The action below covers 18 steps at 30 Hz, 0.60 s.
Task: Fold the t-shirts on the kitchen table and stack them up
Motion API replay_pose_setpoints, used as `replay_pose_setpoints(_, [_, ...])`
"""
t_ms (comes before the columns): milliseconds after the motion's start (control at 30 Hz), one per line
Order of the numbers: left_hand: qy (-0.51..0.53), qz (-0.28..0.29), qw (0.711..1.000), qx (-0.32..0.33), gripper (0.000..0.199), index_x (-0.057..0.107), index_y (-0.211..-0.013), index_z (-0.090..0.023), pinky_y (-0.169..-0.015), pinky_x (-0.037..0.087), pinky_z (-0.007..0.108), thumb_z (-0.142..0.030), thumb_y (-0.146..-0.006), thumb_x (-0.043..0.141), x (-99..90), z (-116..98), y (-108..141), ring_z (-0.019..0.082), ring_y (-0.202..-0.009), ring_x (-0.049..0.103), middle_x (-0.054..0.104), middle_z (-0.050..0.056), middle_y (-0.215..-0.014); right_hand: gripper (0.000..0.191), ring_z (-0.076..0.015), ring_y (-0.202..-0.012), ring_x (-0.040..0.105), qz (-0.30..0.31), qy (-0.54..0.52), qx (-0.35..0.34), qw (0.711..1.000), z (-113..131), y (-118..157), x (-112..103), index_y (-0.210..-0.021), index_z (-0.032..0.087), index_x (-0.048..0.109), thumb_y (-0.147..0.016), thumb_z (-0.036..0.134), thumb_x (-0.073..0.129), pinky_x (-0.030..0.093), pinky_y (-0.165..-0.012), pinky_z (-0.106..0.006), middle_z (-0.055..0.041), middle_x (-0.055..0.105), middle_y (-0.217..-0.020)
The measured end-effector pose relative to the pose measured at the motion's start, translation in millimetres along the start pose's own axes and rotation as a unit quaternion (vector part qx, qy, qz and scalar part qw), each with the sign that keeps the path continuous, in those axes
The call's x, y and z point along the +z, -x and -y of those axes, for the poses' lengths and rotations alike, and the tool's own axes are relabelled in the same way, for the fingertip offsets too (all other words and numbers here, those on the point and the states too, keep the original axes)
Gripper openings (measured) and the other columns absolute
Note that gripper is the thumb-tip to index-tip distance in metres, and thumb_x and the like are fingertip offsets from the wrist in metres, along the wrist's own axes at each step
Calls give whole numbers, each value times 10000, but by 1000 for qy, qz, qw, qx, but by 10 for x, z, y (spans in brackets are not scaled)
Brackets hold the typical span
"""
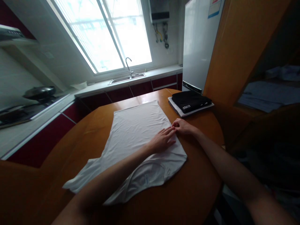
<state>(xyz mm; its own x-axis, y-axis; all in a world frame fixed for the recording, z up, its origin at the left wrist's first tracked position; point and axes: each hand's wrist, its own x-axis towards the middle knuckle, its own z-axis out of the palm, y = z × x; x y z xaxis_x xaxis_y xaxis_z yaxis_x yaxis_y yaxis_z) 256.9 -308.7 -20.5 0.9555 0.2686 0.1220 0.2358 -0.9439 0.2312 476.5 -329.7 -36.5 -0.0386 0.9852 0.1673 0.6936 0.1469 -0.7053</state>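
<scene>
A white shirt (131, 128) is spread over the round wooden table (89, 131), its neckline toward me and one sleeve reaching out at the lower left. My left hand (163, 139) lies flat on the shirt near its right edge, fingers stretched out. Just beyond its fingertips, my right hand (181, 126) pinches the shirt's right edge between thumb and fingers. The two hands nearly touch. Part of the shirt's lower left is hidden under my left forearm.
Folded clothes, a black garment (191, 100) on top of white ones, sit at the table's back right. Behind are a counter with a sink (127, 78), a white fridge (199, 40), and a stove with a dark pan (39, 92) at the left.
</scene>
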Motion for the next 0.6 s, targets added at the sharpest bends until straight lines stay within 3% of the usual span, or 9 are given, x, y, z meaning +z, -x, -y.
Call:
replay_pose_setpoints(67, [-18, 37, 999, -5, 728, 236, -1595, -173, -1222, 201, 522, -545, -1006, 448, 62, -16, 31, 303, -1531, 193, 227, 182, -1648, 124, -152, -764, 628, 0, -4, 3, 1000, 2, -2, -14, -850, 123, 778, -784, 132, 674, 479, -699, -216, -68, 714, -883])
replay_pose_setpoints(133, [-32, 54, 998, -7, 779, 180, -1606, -158, -1227, 145, 542, -604, -1004, 395, 60, -51, 51, 305, -1545, 105, 154, 197, -1660, 165, -150, -767, 636, 6, -20, 10, 1000, -11, -13, -23, -878, 121, 770, -791, 98, 632, 483, -704, -215, -65, 729, -883])
replay_pose_setpoints(267, [-42, 44, 998, 13, 793, 233, -1587, -110, -1239, 113, 505, -634, -1003, 356, 15, -258, 93, 296, -1548, 60, 149, 219, -1654, 219, -143, -746, 639, -3, -56, 31, 998, -73, -57, -14, -880, 114, 751, -833, 72, 541, 489, -709, -218, -56, 739, -833])
replay_pose_setpoints(400, [-19, 68, 996, 56, 819, 274, -1579, -131, -1234, 151, 514, -677, -977, 377, 107, -465, 134, 322, -1542, 94, 192, 219, -1645, 224, -155, -761, 648, -69, -90, 57, 992, -96, -97, 6, -779, 133, 730, -809, 53, 522, 510, -763, -250, -61, 737, -809])
replay_pose_setpoints(500, [-14, 66, 995, 68, 798, 301, -1576, -160, -1224, 160, 550, -658, -968, 435, 151, -520, 150, 356, -1536, 109, 175, 216, -1649, 204, -166, -773, 665, -137, -196, 88, 967, -17, -78, -10, -802, 146, 716, -809, 79, 523, 539, -781, -280, -67, 739, -830])
replay_pose_setpoints(533, [-13, 62, 995, 74, 781, 311, -1574, -170, -1224, 152, 560, -646, -970, 444, 143, -532, 158, 360, -1536, 108, 164, 210, -1653, 195, -168, -787, 676, -136, -257, 93, 952, 27, -59, -19, -845, 151, 715, -834, 106, 525, 550, -789, -289, -72, 746, -864])
replay_pose_setpoints(600, [-4, 61, 994, 95, 746, 320, -1572, -187, -1228, 134, 563, -625, -981, 440, 106, -568, 187, 352, -1538, 113, 153, 190, -1660, 199, -181, -845, 704, -73, -391, 95, 913, 126, -9, -26, -940, 155, 709, -919, 204, 517, 568, -828, -319, -95, 757, -957])
